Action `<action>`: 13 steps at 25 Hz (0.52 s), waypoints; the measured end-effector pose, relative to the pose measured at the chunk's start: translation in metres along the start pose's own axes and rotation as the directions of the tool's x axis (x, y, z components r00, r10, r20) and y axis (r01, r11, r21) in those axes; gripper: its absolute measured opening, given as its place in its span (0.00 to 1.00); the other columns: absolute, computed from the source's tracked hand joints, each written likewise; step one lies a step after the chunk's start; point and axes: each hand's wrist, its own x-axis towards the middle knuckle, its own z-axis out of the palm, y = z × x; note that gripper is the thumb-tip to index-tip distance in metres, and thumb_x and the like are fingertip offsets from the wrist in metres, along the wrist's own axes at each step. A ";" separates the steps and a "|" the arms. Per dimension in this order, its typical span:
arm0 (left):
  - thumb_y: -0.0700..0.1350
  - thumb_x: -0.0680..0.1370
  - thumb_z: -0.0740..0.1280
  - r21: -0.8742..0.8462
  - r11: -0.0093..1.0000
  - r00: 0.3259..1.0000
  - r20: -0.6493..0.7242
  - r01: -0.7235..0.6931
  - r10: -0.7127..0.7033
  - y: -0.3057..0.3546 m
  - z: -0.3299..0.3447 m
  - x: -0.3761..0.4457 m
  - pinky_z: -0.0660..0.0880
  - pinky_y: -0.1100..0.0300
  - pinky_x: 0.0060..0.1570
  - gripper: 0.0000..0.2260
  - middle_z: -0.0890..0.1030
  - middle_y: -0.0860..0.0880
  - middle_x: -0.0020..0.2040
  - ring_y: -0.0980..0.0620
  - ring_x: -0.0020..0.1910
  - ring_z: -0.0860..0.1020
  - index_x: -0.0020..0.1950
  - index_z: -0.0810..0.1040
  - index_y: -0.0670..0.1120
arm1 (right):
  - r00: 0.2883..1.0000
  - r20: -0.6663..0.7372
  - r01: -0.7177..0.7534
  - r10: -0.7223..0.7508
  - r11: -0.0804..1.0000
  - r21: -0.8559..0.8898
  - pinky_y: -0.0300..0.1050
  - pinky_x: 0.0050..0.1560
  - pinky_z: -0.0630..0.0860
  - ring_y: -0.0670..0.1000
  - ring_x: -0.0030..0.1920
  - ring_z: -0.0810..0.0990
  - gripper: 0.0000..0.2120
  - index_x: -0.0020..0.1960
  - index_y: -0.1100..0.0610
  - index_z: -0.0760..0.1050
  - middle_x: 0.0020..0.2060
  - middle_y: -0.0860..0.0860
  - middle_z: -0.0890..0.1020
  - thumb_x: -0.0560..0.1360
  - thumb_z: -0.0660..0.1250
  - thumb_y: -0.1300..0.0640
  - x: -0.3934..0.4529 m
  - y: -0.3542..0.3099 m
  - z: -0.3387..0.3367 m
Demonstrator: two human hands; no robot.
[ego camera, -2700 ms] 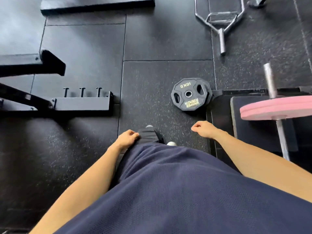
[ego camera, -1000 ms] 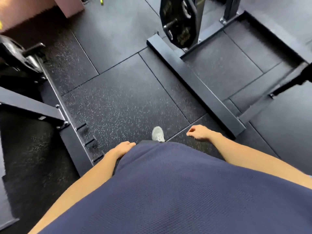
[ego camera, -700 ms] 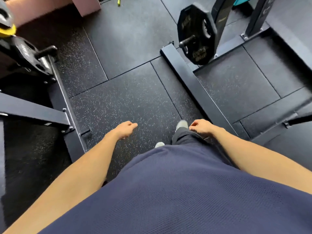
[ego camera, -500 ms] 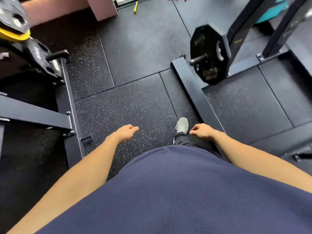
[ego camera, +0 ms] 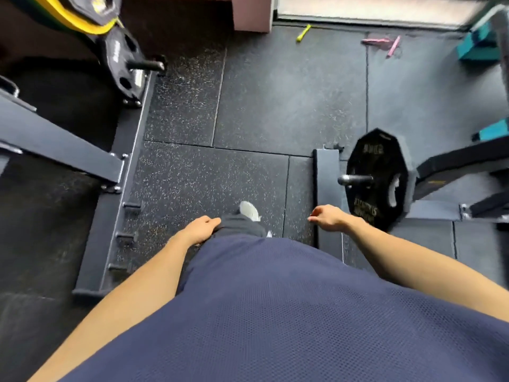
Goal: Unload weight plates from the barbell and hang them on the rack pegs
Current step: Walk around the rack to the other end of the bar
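Black plate [ego camera: 377,175] hangs on a peg [ego camera: 355,179] of the right rack [ego camera: 451,164], now right beside the person; half a second ago it sat further ahead and up-right. So they've walked up alongside it. More plates [ego camera: 121,59], black with a yellow one [ego camera: 82,20], hang on the left rack [ego camera: 55,139], nearer the top edge than before. No barbell in view now. Both grips carry nothing: left hand [ego camera: 199,230] loosely curled by the thigh, right hand [ego camera: 327,217] loosely curled, close to the black plate but not touching it. Shoe [ego camera: 249,210] mid-step on the floor [ego camera: 275,92]. Likely a walk between loads, heading back for another plate.
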 end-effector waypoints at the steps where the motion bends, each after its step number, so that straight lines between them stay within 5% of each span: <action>1: 0.57 0.82 0.54 -0.042 0.999 1.000 0.017 0.013 -0.013 0.003 -0.007 0.012 0.72 0.53 0.49 0.19 0.77 0.38 0.55 0.42 0.52 0.78 0.54 0.74 0.42 | 1.000 0.019 0.016 -0.015 0.999 -0.044 0.47 0.55 0.73 0.59 0.57 0.78 0.18 0.57 0.65 0.78 0.56 0.61 0.81 0.79 0.62 0.51 0.017 -0.007 -0.016; 4: 0.59 0.81 0.54 -0.165 0.982 0.996 0.012 0.086 -0.085 0.010 -0.031 0.042 0.74 0.48 0.55 0.23 0.76 0.38 0.63 0.39 0.57 0.77 0.61 0.73 0.41 | 0.994 0.082 0.092 -0.077 0.976 -0.198 0.47 0.53 0.73 0.60 0.57 0.78 0.18 0.57 0.66 0.77 0.56 0.61 0.81 0.80 0.61 0.51 0.060 -0.040 -0.061; 8: 0.59 0.82 0.52 -0.335 0.924 0.982 0.009 0.182 -0.190 0.031 -0.066 0.045 0.73 0.50 0.55 0.23 0.75 0.44 0.55 0.44 0.51 0.75 0.65 0.71 0.43 | 0.977 0.123 0.202 -0.174 0.938 -0.280 0.46 0.56 0.73 0.57 0.58 0.79 0.16 0.59 0.60 0.78 0.58 0.57 0.81 0.79 0.63 0.50 0.105 -0.095 -0.120; 13: 0.58 0.82 0.53 -0.615 0.742 0.946 0.020 0.267 -0.323 0.045 -0.075 0.037 0.70 0.48 0.62 0.24 0.74 0.42 0.64 0.42 0.63 0.73 0.69 0.69 0.42 | 0.943 0.213 0.326 -0.256 0.843 -0.429 0.41 0.47 0.71 0.55 0.54 0.80 0.14 0.59 0.56 0.79 0.55 0.54 0.82 0.78 0.65 0.49 0.149 -0.164 -0.171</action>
